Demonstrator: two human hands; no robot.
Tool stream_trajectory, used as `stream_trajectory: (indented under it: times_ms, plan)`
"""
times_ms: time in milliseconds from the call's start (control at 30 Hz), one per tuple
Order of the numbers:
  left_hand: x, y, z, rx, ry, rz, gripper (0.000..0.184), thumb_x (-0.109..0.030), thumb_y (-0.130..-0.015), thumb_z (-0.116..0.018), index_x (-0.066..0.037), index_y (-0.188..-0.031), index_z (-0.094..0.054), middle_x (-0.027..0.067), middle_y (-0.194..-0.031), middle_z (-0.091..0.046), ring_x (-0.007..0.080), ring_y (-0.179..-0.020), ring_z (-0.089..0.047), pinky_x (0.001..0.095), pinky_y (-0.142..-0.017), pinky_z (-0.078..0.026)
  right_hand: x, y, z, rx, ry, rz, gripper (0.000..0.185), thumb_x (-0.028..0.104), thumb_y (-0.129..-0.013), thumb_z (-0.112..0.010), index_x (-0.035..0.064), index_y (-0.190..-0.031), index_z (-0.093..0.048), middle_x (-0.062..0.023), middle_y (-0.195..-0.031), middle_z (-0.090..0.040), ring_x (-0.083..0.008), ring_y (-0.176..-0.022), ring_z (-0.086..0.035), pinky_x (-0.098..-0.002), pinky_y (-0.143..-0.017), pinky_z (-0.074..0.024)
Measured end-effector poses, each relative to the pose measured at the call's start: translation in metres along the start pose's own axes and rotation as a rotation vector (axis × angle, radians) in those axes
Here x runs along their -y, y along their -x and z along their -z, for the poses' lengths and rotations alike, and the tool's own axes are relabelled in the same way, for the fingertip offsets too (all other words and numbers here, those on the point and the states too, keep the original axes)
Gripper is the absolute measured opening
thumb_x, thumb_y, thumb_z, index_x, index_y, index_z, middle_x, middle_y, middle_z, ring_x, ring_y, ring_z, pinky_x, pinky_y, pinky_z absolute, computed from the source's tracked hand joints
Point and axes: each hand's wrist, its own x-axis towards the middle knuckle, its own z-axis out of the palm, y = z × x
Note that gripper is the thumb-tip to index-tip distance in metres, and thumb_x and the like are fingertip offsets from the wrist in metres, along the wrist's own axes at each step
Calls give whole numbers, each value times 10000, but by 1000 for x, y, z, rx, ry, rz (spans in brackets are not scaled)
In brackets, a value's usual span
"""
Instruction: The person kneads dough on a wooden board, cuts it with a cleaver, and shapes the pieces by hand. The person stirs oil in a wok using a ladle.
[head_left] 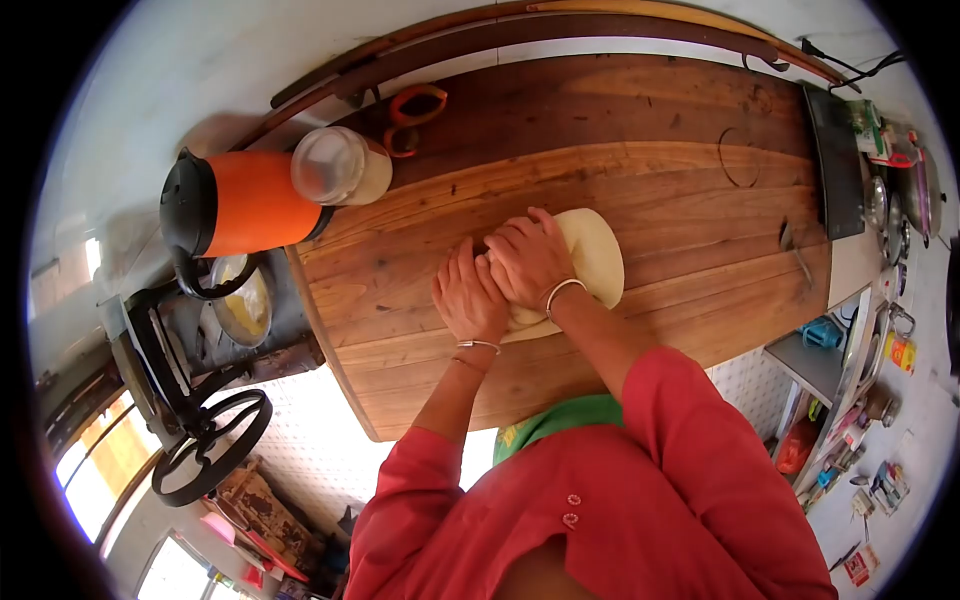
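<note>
A pale, smooth slab of dough (597, 258) lies on the wooden table (420, 370), and both of my hands press on it. My right hand (530, 262) rests on its middle, fingers curled over the far side. Just to the left, my left hand (470, 298) grips the dough's left end, with its fingers bent and touching the right hand. Much of the dough is hidden under the two hands; its rounded right end shows beyond my right wrist.
At the back left stand an orange jug (262, 203) with a black lid and a lidded plastic jar (340, 166). Behind the jar are orange-handled scissors (410, 115). A metal bowl (243, 300) sits lower left. A black panel (835, 165) stands at the table's right end.
</note>
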Motion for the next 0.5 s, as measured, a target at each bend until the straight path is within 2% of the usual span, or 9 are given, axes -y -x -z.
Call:
stream_trajectory:
  times_ms: [200,267,500]
  plan:
    - [1,-15,-5,-12,-2,42,368,-293,-1017,-393,-75,-1252,-574,130,-1243,-605,313,-1209,-510,442,-1020,-366,-5,-16,-6,5,22,-24,147,165,-799,-593,95,-907,-665,-35,-857,-681,-219,-929,-607,-457,-981,-374]
    - [2,-20,-6,4,-3,79,370,-304,-1020,-386,-80,-1243,-577,128,-1246,-603,311,-1212,-509,446,-1017,-375,-9,-21,-14,-75,45,-33,170,254,-833,-576,115,-751,-630,-45,-783,-673,-231,-872,-600,-445,-965,-378]
    - [3,-41,-4,0,26,129,377,-306,-1021,-377,-74,-1237,-580,127,-1245,-601,314,-1204,-510,440,-1012,-385,-14,-40,-30,-145,45,-43,182,244,-836,-560,107,-767,-656,-69,-806,-688,-232,-879,-609,-432,-946,-387]
